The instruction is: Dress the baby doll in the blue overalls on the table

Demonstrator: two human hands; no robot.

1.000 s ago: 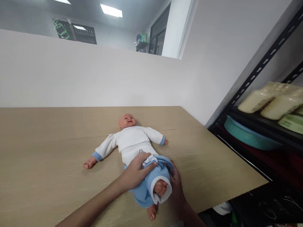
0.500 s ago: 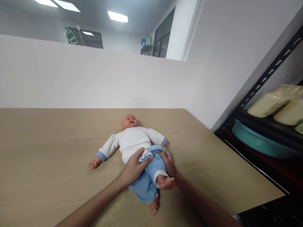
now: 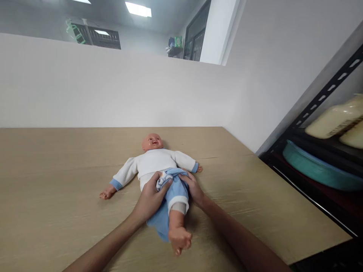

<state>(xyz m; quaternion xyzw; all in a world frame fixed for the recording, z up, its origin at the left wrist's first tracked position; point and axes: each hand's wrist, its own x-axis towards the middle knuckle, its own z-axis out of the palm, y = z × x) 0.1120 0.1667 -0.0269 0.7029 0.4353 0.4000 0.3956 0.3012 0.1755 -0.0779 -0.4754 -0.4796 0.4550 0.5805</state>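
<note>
Centre of frame: doll (image 3: 154,162) lies on its back on the wooden table (image 3: 56,196). At its waist, the left hand (image 3: 149,197) and right hand (image 3: 192,189) each have fingers curled tight on the waistband of the blue trousers (image 3: 173,190). One bare leg points to lower centre.

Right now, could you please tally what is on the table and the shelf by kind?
Doll: 1
Garments on it: 2 (white top, blue trousers)
Hands gripping the trousers: 2 (left hand, right hand)
Cream bottles on the shelf: 2
Teal basin: 1
Total: 8
</note>
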